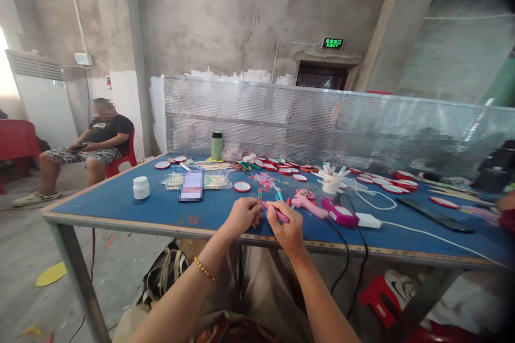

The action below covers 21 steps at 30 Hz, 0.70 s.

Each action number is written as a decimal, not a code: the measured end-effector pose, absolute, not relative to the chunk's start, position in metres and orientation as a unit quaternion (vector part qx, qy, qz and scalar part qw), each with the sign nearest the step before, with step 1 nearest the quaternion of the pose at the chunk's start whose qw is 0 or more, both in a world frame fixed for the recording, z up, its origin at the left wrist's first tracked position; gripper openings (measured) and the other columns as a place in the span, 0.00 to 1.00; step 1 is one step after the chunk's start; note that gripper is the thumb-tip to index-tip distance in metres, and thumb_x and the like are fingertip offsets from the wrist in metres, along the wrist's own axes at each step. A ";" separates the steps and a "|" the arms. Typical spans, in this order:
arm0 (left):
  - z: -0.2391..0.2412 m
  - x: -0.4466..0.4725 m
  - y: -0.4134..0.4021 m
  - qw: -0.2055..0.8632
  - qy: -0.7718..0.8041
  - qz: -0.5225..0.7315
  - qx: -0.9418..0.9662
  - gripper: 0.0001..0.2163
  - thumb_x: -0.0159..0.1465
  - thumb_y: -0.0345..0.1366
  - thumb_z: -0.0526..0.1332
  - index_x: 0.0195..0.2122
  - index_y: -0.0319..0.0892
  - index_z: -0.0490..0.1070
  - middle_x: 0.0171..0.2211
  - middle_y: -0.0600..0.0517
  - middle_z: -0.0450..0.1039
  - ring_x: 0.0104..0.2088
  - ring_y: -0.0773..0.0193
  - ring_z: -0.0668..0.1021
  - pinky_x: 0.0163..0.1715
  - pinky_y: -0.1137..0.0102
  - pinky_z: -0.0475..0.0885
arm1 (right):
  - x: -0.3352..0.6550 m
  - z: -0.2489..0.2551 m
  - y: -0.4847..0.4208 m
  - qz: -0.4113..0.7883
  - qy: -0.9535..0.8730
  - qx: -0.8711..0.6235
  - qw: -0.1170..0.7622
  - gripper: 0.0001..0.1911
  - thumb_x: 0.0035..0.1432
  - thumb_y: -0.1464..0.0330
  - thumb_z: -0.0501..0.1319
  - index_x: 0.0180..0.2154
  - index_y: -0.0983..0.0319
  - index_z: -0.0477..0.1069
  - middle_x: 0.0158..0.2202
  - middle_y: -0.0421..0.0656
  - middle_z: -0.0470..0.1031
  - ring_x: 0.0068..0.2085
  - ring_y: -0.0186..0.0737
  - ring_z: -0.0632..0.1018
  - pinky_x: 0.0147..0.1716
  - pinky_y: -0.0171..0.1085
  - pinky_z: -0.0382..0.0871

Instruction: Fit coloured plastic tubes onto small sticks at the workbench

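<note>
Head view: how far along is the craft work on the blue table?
Done, apparently: many red-rimmed discs lie across the table. In hand: left hand and right hand pinch a pink stick. Remaining: the cup holds loose sticks, so more seems to remain.

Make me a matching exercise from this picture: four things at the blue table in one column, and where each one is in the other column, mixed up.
Things
1. green flask
2. white jar
3. paper cup
4. pink stick

Places
A. gripped in the right hand
B. at the far side of the table, by the metal screen
C. toward the table's left end, standing alone
D. just behind the glue gun

Pairs: 1-B, 2-C, 3-D, 4-A
</note>
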State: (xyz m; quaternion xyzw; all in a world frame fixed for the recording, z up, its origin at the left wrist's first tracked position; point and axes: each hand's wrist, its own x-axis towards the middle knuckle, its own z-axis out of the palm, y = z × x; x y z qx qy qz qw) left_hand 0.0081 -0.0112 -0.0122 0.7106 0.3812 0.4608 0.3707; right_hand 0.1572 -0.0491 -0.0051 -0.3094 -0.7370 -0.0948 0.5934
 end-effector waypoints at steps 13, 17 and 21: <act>-0.014 0.008 -0.009 0.364 0.391 0.453 0.714 0.12 0.63 0.37 0.55 0.24 0.40 0.69 0.18 0.55 0.70 0.18 0.71 0.71 0.22 0.77 0.66 | 0.158 -0.006 -0.049 -0.095 -0.728 -0.329 0.594 0.11 0.67 0.68 0.55 0.33 0.59 0.73 0.26 0.39 0.78 0.26 0.34 0.77 0.30 0.33 0.71; -0.013 0.008 -0.010 0.365 0.390 0.456 0.712 0.12 0.63 0.36 0.55 0.24 0.40 0.68 0.18 0.55 0.70 0.18 0.71 0.71 0.22 0.78 0.66 | 0.158 -0.007 -0.048 -0.104 -0.730 -0.326 0.592 0.10 0.67 0.69 0.56 0.33 0.59 0.73 0.26 0.38 0.77 0.25 0.33 0.76 0.30 0.33 0.71; -0.011 0.009 -0.012 0.378 0.386 0.459 0.706 0.11 0.63 0.35 0.54 0.24 0.40 0.68 0.17 0.55 0.69 0.18 0.71 0.71 0.21 0.77 0.66 | 0.158 -0.007 -0.048 -0.102 -0.728 -0.328 0.593 0.10 0.67 0.69 0.56 0.33 0.60 0.73 0.26 0.39 0.77 0.25 0.33 0.76 0.30 0.33 0.71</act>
